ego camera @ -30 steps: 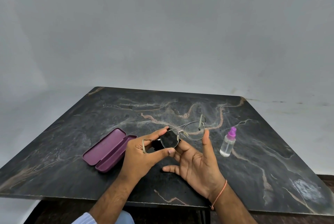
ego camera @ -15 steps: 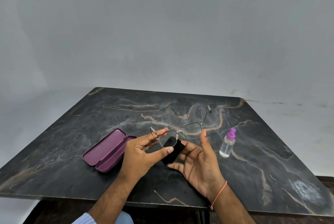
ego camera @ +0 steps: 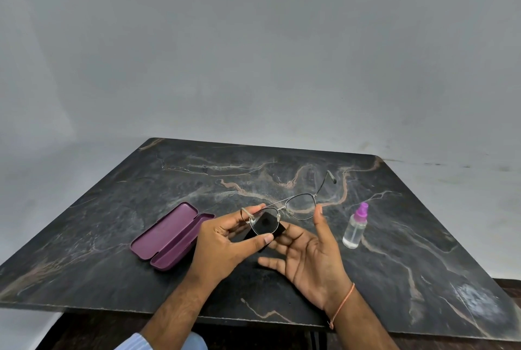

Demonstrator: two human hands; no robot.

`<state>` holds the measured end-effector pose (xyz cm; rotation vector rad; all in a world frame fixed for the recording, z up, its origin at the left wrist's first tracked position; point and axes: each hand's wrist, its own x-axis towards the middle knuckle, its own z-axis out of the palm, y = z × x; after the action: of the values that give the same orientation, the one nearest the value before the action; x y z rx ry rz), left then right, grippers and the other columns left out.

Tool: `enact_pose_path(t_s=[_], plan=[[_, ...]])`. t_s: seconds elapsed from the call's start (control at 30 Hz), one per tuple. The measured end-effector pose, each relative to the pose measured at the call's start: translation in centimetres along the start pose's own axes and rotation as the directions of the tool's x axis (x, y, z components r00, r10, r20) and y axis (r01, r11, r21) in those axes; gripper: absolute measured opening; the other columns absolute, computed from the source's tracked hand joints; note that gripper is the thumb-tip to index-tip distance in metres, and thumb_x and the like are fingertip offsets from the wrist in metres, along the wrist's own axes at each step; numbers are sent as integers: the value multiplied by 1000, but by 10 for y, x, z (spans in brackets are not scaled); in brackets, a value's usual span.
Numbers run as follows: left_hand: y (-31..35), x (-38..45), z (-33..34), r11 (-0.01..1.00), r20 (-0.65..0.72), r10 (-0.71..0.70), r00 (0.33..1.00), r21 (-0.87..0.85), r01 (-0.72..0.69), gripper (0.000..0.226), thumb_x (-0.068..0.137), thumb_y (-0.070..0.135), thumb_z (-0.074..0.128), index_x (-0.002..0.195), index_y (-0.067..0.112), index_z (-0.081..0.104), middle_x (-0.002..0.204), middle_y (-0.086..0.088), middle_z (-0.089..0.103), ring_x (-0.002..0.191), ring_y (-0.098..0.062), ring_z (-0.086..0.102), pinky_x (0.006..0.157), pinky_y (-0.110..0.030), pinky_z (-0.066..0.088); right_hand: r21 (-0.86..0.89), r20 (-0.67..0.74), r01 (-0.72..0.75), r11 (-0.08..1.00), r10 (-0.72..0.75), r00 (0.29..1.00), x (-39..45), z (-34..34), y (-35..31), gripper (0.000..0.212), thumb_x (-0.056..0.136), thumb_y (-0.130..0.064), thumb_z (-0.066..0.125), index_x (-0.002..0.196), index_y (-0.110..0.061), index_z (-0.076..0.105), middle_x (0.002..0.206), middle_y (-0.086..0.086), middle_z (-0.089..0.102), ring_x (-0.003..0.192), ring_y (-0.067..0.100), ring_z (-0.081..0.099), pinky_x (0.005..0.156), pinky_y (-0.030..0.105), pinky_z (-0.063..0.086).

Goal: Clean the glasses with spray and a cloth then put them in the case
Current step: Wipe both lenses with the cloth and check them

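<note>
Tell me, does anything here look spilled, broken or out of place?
Nothing stands out. The spray bottle stands upright on the table, the case lies open, and both hands hold the glasses and a black cloth. No spill shows.

The open case (ego camera: 172, 236) lies on the table (ego camera: 112, 208) to the left, the spray bottle (ego camera: 355, 227) stands upright to the right. Between them, above the table, the left hand (ego camera: 225, 245) and right hand (ego camera: 310, 259) hold the glasses (ego camera: 284, 214), with the cloth (ego camera: 266, 227) behind the left lens.
</note>
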<state>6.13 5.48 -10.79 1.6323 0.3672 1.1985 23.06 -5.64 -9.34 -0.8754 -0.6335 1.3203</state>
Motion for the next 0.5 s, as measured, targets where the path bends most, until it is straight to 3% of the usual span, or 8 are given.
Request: enact_pose_path(t_s=[0.17, 0.37, 0.5], plan=[[2, 1, -1, 1000, -8, -2, 1000, -10, 2, 60, 78, 27, 98, 135, 30, 80, 130, 5, 84, 125, -17, 80, 106, -27, 62, 50, -58, 11, 999, -8, 998, 0, 0, -1, 103, 96, -81, 43, 134, 12, 68, 132, 34, 69, 114, 37, 73, 91, 51, 61], [0, 0, -2, 1000, -23, -22, 1000, 2, 22, 62, 77, 27, 100, 136, 25, 79, 131, 4, 83, 127, -18, 79, 108, -29, 61, 140, -75, 21, 990, -10, 997, -3, 4, -4, 79, 99, -67, 53, 127, 3, 77, 135, 26, 73, 114, 33, 75, 86, 48, 64], [0, 0, -2, 1000, -38, -10, 999, 26, 11, 62, 77, 20, 101, 134, 29, 81, 130, 6, 84, 126, -15, 79, 107, -27, 61, 181, -97, 34, 983, -17, 995, -6, 5, -6, 71, 97, -61, 62, 130, 1, 73, 134, 24, 74, 108, 31, 77, 81, 46, 67]])
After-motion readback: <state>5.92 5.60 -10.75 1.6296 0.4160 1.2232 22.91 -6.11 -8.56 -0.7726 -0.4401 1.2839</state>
